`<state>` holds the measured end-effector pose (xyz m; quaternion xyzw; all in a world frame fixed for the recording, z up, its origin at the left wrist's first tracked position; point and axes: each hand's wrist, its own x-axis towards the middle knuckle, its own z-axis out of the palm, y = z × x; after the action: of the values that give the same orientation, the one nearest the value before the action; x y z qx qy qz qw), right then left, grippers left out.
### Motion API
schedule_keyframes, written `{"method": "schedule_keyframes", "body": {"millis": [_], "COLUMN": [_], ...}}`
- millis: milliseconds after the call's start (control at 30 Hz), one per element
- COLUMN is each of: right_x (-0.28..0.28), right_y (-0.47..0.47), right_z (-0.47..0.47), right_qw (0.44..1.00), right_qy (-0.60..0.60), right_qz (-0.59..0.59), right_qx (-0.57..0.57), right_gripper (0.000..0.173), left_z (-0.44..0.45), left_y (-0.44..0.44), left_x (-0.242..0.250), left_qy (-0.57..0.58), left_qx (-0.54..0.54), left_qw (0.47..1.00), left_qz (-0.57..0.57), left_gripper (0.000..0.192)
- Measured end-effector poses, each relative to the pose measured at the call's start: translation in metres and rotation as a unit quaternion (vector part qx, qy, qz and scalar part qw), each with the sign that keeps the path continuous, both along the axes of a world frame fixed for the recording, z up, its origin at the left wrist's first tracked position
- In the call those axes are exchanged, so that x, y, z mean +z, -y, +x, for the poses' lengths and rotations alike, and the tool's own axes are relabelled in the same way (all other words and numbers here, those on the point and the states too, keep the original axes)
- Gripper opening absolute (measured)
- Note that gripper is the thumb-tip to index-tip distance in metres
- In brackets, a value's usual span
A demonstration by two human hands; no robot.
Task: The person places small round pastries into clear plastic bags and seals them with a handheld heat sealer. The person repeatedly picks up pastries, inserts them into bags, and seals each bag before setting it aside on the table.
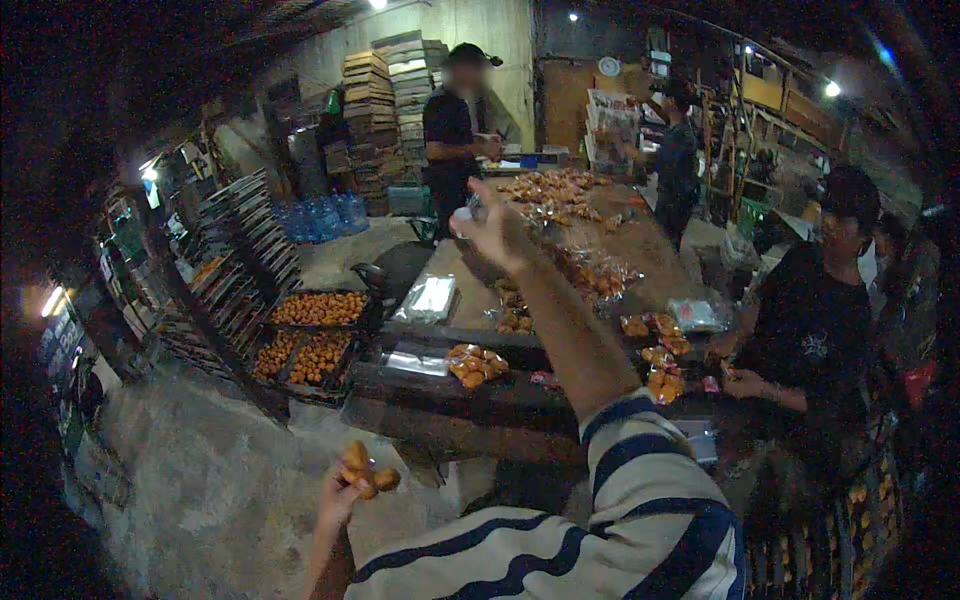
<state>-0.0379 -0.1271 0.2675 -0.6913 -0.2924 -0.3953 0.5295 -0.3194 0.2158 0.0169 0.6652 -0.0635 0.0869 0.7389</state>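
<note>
My left hand is low at the left, closed on several golden-brown baked pieces. My right hand is raised at the end of an outstretched arm, in front of the long table in the view. One finger points up, and a small whitish thing shows at the other fingertips; whether it is held is unclear. A clear bag of round baked pieces lies on the near counter, beside a shiny plastic sheet. A stack of clear plastic bags lies behind them.
Black trays of round baked pieces stand left of the counter. More bagged pieces lie at the right, near a person in a dark shirt. Another person stands at the far left of the table, and one at its far right.
</note>
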Motion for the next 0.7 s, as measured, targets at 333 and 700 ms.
{"method": "schedule_keyframes", "body": {"millis": [333,700], "right_x": [-0.028,-0.239], "right_y": [0.0,0.021], "right_z": [0.018,-0.007], "right_qw": [0.899,0.938], "right_qy": [-0.283,-0.286], "right_qz": [-0.044,0.019], "right_qx": [0.332,0.195], "right_gripper": [0.042,0.068], "left_z": [0.109,0.251], "left_y": [0.067,0.156], "left_x": [0.136,0.057], "left_qy": [0.01,-0.253], "left_qx": [-0.167,-0.351], "left_qw": [0.986,0.9], "left_qz": [0.024,0.044], "left_gripper": [0.049,0.048]}}
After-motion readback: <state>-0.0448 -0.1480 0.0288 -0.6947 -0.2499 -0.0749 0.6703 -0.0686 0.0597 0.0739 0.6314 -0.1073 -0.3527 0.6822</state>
